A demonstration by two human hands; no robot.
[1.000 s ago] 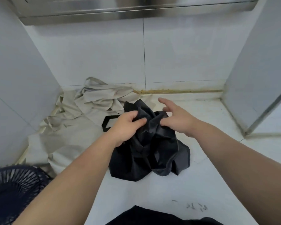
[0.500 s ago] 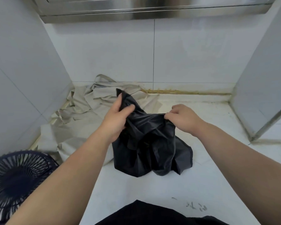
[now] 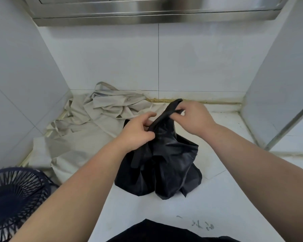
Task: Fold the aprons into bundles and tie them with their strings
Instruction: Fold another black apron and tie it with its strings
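A crumpled black apron (image 3: pixel 166 165) hangs from both hands above the white counter (image 3: pixel 222 198), its lower folds resting on the surface. My left hand (image 3: pixel 136 131) grips the bunched fabric near its top. My right hand (image 3: pixel 192 116) pinches the raised upper edge or strap of the black apron, just right of the left hand. A black strap hangs down the apron's left side. A beige apron (image 3: pixel 87 126) lies spread and rumpled at the back left, its strings loose along the wall.
White tiled walls close in the counter on the left, back and right. A steel hood edge (image 3: pixel 147 13) runs overhead. A dark navy fan grille (image 3: pixel 12 199) stands at the lower left. Dark cloth (image 3: pixel 164 233) shows at the bottom edge.
Both hands have lifted the black apron higher and drawn closer together. My right hand has moved up to pinch the top edge; the fabric now hangs in a narrower bunch.
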